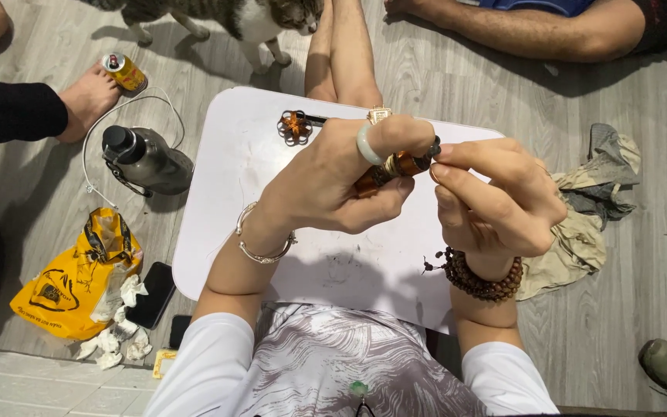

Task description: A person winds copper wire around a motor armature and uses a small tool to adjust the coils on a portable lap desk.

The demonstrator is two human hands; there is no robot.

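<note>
Above a patterned shirt (326, 371), the left hand (333, 181) clamps an amber rod (384, 174) over the white table (233, 201) while the right hand (496, 201) pinches its dark tip (432, 148), which could slip free and roll floorward.

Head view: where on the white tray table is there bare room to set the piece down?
The white table is bare along its left side and near edge, below the left hand and right hand. The far edge holds an orange flower-shaped piece. The floor to the left is crowded: flask, yellow bag, phone.
</note>
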